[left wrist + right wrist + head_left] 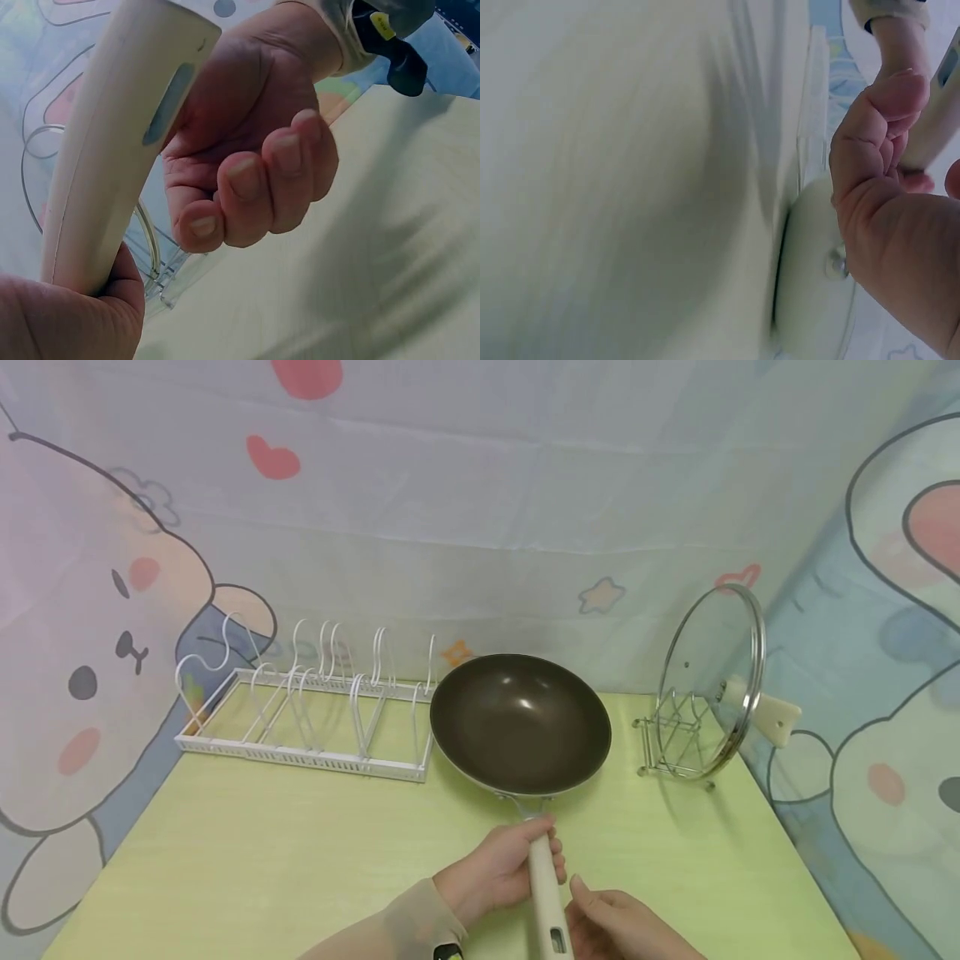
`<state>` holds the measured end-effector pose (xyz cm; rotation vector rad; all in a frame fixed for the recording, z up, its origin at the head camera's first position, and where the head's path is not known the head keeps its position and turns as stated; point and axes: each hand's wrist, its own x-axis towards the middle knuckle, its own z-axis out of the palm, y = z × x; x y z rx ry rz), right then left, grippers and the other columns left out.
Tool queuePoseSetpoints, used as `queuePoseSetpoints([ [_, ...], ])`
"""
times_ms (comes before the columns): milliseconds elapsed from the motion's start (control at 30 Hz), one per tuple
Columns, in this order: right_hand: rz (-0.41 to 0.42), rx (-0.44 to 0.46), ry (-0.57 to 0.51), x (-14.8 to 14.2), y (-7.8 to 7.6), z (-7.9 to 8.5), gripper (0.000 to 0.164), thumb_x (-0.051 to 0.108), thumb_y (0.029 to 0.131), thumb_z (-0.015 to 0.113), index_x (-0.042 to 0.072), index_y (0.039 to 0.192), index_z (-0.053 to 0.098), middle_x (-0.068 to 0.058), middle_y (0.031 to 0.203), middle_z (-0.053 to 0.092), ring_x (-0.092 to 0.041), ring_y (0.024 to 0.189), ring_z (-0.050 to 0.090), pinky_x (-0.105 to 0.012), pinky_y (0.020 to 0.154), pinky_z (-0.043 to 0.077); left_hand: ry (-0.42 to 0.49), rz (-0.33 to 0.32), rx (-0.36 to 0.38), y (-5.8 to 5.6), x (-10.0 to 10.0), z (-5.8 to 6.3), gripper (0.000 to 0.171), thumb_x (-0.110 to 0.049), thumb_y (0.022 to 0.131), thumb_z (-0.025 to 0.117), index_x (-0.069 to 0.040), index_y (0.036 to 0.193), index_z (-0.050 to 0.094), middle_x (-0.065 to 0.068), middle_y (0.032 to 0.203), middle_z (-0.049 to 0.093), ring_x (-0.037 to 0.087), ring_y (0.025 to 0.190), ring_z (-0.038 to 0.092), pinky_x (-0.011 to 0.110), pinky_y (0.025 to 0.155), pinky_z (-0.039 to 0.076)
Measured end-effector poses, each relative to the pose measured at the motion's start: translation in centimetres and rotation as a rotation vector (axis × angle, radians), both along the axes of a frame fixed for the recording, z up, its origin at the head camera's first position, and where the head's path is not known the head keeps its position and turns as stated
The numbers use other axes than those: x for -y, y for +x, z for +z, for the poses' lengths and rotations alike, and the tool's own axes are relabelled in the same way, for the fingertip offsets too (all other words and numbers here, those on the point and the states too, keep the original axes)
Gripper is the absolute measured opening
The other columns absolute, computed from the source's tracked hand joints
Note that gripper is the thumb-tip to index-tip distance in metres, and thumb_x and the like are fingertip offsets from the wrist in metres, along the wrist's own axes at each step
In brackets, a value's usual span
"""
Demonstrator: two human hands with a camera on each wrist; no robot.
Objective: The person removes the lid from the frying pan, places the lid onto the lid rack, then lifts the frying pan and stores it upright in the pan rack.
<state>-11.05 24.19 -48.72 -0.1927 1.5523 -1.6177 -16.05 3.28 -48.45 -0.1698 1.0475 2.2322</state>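
Dark brown inside and pale outside, a frying pan point(521, 727) is at the middle of the tabletop point(300, 852), toward its back edge, its long cream handle point(546, 885) pointing toward the front. Whether its base touches the tabletop, I cannot tell. The person's left hand point(504, 867) is clamped on the handle near the pan, thumb along the top and fingers round the far side. The right hand point(618, 922) is just beside the handle's free end, thumb raised apart from the fingers; the left wrist view shows those fingers loosely bent, with nothing held. Whether it touches the handle is unclear.

Toward the back left corner of the tabletop lies a white wire rack point(300, 762), its upright loops in two rows and its right end just beside the pan. Near the back right corner, a small metal stand point(648, 750) carries a glass lid point(705, 677) on edge, the lid's cream knob point(776, 718) facing the right edge. Behind hangs a pale cloth point(465, 502) printed with hearts and stars.
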Motion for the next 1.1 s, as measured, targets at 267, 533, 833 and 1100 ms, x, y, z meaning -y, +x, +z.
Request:
queuePoseSetpoints([
  [267,-0.044,0.153,-0.133,2.0,1.1,-0.4,0.061,0.056,0.115,0.037,0.004,0.121,0.068,-0.001,0.102,0.077,-0.011,0.092,0.075,-0.026,0.082,0.064,-0.010,0.017,0.009,0.1,-0.1,0.0,0.020,-0.027,0.113,0.053,-0.013,0.099,0.050,-0.003,0.088,0.049,0.011,0.082,0.048,0.023,0.079,0.048],
  [533,-0.042,0.197,-0.226,3.0,1.0,-0.2,0.056,0.058,0.114,0.036,0.008,0.119,0.061,0.002,0.095,0.075,-0.007,0.084,0.073,-0.022,0.074,0.062,0.013,0.005,0.011,0.1,0.0,-0.1,0.019,-0.028,0.114,0.051,-0.013,0.101,0.048,-0.004,0.089,0.047,0.010,0.083,0.046,0.020,0.078,0.048],
  [833,-0.122,0.190,-0.240,4.1,0.9,0.0,0.052,0.055,0.113,0.044,0.009,0.134,0.053,0.002,0.097,0.074,-0.011,0.086,0.072,-0.024,0.080,0.060,0.024,-0.045,0.023,0.1,0.3,0.0,0.021,-0.033,0.114,0.049,-0.016,0.101,0.047,-0.006,0.087,0.048,0.008,0.078,0.046,0.019,0.075,0.047],
  [1100,-0.113,0.199,-0.248,4.9,0.5,-0.1,0.050,0.055,0.111,0.049,0.010,0.132,0.052,0.005,0.096,0.074,-0.009,0.086,0.071,-0.023,0.081,0.058,0.028,-0.081,0.015,0.0,0.6,-0.1,0.023,-0.034,0.115,0.047,-0.018,0.099,0.048,-0.007,0.084,0.049,0.007,0.075,0.049,0.019,0.075,0.048],
])
